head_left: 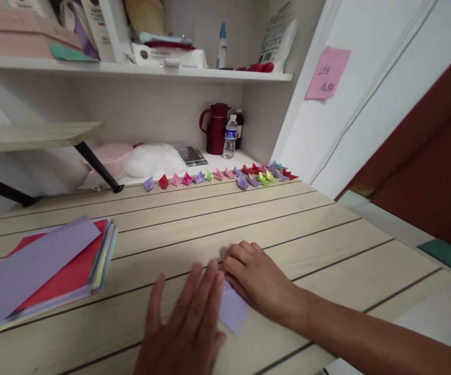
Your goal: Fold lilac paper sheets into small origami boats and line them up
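A small folded piece of purple paper (234, 310) lies on the wooden table (163, 208) between my two hands. My right hand (251, 273) is curled with its fingers closed at the far edge of the paper; its fingertips are partly hidden. My left hand (190, 317) is stretched flat, slightly blurred, its fingers beside and partly over the paper's left side. A stack of coloured paper (67, 271) rests to the left, topped by a purple strip (40, 265).
Several folded paper boats (199, 177) line the far edge of the table. Behind them stand a red thermos jug (216, 129) and a water bottle (229, 138). A small raised shelf (34, 136) on black legs occupies the far left. A pink note (328, 73) hangs at right.
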The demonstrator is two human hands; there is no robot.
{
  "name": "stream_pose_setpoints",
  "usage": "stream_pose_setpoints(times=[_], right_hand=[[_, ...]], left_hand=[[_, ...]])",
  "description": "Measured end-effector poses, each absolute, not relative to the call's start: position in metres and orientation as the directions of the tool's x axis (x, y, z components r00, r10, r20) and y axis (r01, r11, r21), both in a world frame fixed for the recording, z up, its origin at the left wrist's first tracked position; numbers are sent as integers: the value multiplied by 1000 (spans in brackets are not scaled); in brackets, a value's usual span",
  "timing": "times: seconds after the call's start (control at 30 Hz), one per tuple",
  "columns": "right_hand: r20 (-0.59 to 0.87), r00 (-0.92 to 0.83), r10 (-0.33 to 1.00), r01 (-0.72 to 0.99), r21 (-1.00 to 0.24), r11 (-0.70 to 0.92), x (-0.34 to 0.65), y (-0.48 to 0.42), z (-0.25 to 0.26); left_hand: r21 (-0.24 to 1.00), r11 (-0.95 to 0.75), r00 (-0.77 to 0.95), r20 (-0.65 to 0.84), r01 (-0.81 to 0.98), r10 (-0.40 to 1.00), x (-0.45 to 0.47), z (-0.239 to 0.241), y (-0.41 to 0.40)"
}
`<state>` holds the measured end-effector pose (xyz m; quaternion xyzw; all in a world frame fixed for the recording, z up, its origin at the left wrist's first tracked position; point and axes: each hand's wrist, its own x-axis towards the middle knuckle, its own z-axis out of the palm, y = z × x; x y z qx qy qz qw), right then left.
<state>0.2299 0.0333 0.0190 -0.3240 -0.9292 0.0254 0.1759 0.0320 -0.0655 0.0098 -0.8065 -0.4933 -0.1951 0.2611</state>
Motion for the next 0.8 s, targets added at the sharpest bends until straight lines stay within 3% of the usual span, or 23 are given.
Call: stream_pose_setpoints(times=[0.1, 0.3, 0.47, 0.8], right_hand=[[288, -725, 626, 603, -174, 779, 229, 33, 23], [271, -705, 655, 604, -254, 755, 230, 35, 24], [285, -687, 668, 597, -302, 743, 232, 37, 23], [295, -675, 676, 578, -358, 733, 233, 39, 24]], left_hand=[[-314, -484, 576, 492, 817, 653, 43, -2, -67], [-293, -494, 574, 423, 819, 701, 33, -16, -64], [-198, -416, 461, 384, 888, 800, 36, -25, -70], [-103, -392, 398, 400, 914, 825, 46, -15, -69]])
